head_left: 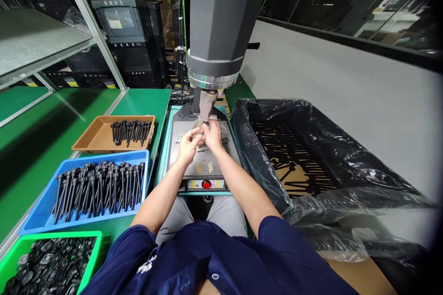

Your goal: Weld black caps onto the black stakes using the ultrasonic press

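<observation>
1. Navy cloth of a worker's shirt (207, 258) lies nearest, soft and creased, above pale grey trousers (175, 219).
2. Both bare hands meet on a smooth metal plate (180, 163), under a machine's pale, tapering tip (206, 107). The left hand (188, 146) is narrow, thumb and finger bent close; whether it grips anything, I cannot tell. The right hand (213, 137) curls at a small dark piece (206, 125) just below the tip; its grip is hidden.
3. I'd judge this piece partway through handling: it sits at the plate, in neither tray nor box.
4. Plenty looks left over: ribbed black rods with thick heads (104, 184) crowd a glossy blue tray (34, 222), more (133, 131) lie in a brown tray (90, 144), and round black pieces (51, 258) heap in a green bin (92, 258).
5. On the right, many long dark pieces (318, 176) lie over tan cardboard, inside a box lined with crinkled black plastic (349, 147); perhaps those are finished.
</observation>
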`<move>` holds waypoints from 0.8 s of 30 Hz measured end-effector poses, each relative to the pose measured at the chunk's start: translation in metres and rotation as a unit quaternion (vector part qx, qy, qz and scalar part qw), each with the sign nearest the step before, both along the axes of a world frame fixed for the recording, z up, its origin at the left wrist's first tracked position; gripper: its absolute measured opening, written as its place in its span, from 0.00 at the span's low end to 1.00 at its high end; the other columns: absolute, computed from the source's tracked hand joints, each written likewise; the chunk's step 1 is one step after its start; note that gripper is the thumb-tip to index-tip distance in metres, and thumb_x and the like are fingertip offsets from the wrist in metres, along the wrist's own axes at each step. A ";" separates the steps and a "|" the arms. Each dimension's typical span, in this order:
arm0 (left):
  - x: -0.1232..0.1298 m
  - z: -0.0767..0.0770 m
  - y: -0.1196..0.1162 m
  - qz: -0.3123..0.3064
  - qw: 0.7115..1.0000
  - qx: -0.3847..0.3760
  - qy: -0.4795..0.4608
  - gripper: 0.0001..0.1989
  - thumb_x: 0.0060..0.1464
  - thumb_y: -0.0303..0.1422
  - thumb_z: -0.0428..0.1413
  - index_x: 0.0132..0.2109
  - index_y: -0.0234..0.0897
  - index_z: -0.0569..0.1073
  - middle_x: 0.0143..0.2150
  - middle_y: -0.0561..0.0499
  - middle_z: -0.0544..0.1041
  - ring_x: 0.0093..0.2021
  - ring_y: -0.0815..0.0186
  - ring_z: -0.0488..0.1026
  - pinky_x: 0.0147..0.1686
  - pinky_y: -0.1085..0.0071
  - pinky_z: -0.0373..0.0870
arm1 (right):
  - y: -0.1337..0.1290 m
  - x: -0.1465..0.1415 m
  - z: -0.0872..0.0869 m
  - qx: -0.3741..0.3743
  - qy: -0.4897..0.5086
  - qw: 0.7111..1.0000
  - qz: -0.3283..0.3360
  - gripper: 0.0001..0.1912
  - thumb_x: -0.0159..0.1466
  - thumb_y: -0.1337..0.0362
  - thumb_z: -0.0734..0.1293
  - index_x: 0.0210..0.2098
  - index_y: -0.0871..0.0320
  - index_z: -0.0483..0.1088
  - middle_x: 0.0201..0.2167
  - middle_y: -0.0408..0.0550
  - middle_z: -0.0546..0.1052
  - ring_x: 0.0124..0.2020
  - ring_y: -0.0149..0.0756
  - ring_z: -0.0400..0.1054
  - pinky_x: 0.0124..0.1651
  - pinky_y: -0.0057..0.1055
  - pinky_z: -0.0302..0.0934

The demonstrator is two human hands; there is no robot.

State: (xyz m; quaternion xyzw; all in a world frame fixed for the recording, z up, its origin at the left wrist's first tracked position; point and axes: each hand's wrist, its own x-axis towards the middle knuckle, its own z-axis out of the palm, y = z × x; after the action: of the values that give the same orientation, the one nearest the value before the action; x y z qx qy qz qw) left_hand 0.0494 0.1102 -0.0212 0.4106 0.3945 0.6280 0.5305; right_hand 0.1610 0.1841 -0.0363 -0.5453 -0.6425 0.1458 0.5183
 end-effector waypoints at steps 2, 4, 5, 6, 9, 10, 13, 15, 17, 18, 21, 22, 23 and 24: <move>0.001 0.002 -0.001 0.005 1.000 0.003 -0.003 0.25 0.45 0.40 0.66 0.49 0.33 0.74 0.51 0.39 0.78 0.37 0.64 0.79 0.35 0.70 0.73 | -0.005 0.002 0.008 -0.003 -0.002 1.000 -0.007 0.12 0.63 0.62 0.63 0.44 0.60 0.71 0.45 0.56 0.75 0.50 0.47 0.65 0.55 0.43 0.59; 0.003 0.004 -0.002 0.008 1.000 0.004 -0.005 0.24 0.45 0.40 0.66 0.48 0.34 0.75 0.50 0.40 0.78 0.36 0.66 0.78 0.34 0.71 0.73 | -0.014 0.006 0.013 -0.005 0.003 1.000 -0.006 0.13 0.63 0.61 0.63 0.44 0.59 0.71 0.45 0.56 0.76 0.50 0.47 0.66 0.54 0.43 0.60; 0.004 0.004 -0.003 0.008 1.000 0.003 -0.005 0.24 0.45 0.40 0.66 0.48 0.34 0.75 0.50 0.41 0.78 0.36 0.66 0.78 0.34 0.72 0.73 | -0.020 0.009 0.015 -0.009 0.012 1.000 -0.002 0.13 0.63 0.61 0.63 0.45 0.59 0.71 0.44 0.55 0.77 0.49 0.47 0.67 0.54 0.43 0.60; 0.005 0.004 -0.004 0.008 1.000 0.001 -0.004 0.24 0.45 0.40 0.66 0.48 0.34 0.75 0.49 0.41 0.78 0.36 0.66 0.78 0.34 0.72 0.73 | -0.027 0.013 0.014 -0.015 0.028 0.999 0.004 0.14 0.63 0.60 0.63 0.45 0.59 0.71 0.44 0.55 0.77 0.48 0.46 0.68 0.53 0.42 0.61; 0.007 0.000 -0.008 0.002 1.000 -0.009 0.011 0.24 0.45 0.40 0.66 0.48 0.34 0.75 0.49 0.42 0.79 0.36 0.66 0.78 0.34 0.71 0.74 | -0.051 0.029 0.002 -0.042 0.105 0.993 0.019 0.15 0.62 0.56 0.63 0.45 0.59 0.71 0.40 0.53 0.78 0.42 0.43 0.72 0.48 0.40 0.65; 0.008 -0.002 -0.010 0.000 1.000 -0.012 0.019 0.24 0.45 0.40 0.66 0.48 0.34 0.75 0.49 0.41 0.79 0.36 0.65 0.78 0.35 0.70 0.74 | -0.060 0.035 -0.004 -0.052 0.131 0.990 0.019 0.16 0.62 0.55 0.64 0.44 0.59 0.71 0.39 0.53 0.78 0.40 0.42 0.72 0.46 0.39 0.66; 0.008 -0.010 -0.015 -0.004 0.999 -0.019 0.035 0.24 0.46 0.41 0.66 0.48 0.34 0.75 0.49 0.41 0.78 0.37 0.64 0.78 0.35 0.69 0.74 | -0.083 0.053 -0.021 -0.077 0.200 0.977 0.010 0.20 0.58 0.51 0.67 0.43 0.61 0.70 0.35 0.52 0.78 0.35 0.40 0.73 0.42 0.38 0.67; 0.007 -0.015 -0.021 -0.008 0.999 -0.021 0.044 0.23 0.46 0.41 0.65 0.49 0.35 0.74 0.50 0.41 0.77 0.38 0.64 0.78 0.37 0.68 0.74 | -0.095 0.063 -0.025 -0.100 0.232 0.967 0.016 0.24 0.57 0.50 0.69 0.45 0.61 0.71 0.35 0.52 0.78 0.33 0.39 0.72 0.40 0.38 0.68; 0.005 -0.022 -0.029 -0.018 0.998 -0.031 0.061 0.23 0.47 0.40 0.64 0.50 0.37 0.73 0.54 0.42 0.76 0.39 0.64 0.78 0.38 0.67 0.75 | -0.106 0.069 -0.024 -0.122 0.245 0.961 0.027 0.27 0.56 0.49 0.70 0.47 0.62 0.71 0.35 0.52 0.77 0.31 0.38 0.72 0.38 0.37 0.68; 0.004 -0.025 -0.035 -0.022 0.996 -0.042 0.075 0.24 0.48 0.39 0.64 0.51 0.37 0.73 0.55 0.42 0.75 0.39 0.64 0.78 0.39 0.66 0.75 | -0.111 0.071 -0.021 -0.129 0.248 0.960 0.035 0.27 0.56 0.49 0.71 0.47 0.62 0.72 0.35 0.51 0.77 0.30 0.37 0.72 0.37 0.37 0.68; 0.003 -0.034 -0.061 -0.054 0.987 -0.075 0.133 0.22 0.48 0.37 0.64 0.50 0.36 0.73 0.54 0.41 0.75 0.39 0.63 0.78 0.39 0.65 0.75 | -0.125 0.067 -0.011 -0.134 0.262 0.953 0.070 0.25 0.56 0.50 0.71 0.46 0.61 0.72 0.33 0.49 0.77 0.29 0.36 0.71 0.35 0.35 0.68; 0.003 -0.036 -0.070 -0.082 0.983 -0.074 0.144 0.22 0.48 0.37 0.64 0.50 0.36 0.73 0.52 0.41 0.76 0.39 0.62 0.78 0.41 0.64 0.75 | -0.129 0.063 -0.009 -0.133 0.270 0.950 0.085 0.24 0.57 0.50 0.71 0.46 0.60 0.72 0.32 0.48 0.77 0.29 0.35 0.71 0.34 0.34 0.68; 0.004 -0.038 -0.080 -0.118 0.980 -0.063 0.146 0.22 0.48 0.37 0.64 0.50 0.35 0.73 0.52 0.41 0.77 0.41 0.61 0.78 0.42 0.63 0.75 | -0.133 0.058 -0.007 -0.131 0.277 0.947 0.100 0.23 0.57 0.51 0.71 0.45 0.60 0.72 0.32 0.47 0.77 0.29 0.35 0.71 0.34 0.33 0.68; 0.005 -0.038 -0.089 -0.157 0.976 -0.047 0.142 0.22 0.49 0.37 0.64 0.51 0.35 0.73 0.51 0.41 0.78 0.44 0.60 0.77 0.45 0.63 0.74 | -0.136 0.053 -0.005 -0.129 0.282 0.944 0.115 0.22 0.57 0.51 0.71 0.45 0.59 0.72 0.32 0.47 0.76 0.30 0.35 0.71 0.34 0.33 0.68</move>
State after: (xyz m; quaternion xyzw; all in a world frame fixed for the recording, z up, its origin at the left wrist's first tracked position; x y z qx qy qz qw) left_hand 0.0542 0.0214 -0.0594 0.5270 0.4255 0.4532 0.5795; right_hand 0.2136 0.0476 -0.0409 -0.4671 -0.5039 0.4337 0.5830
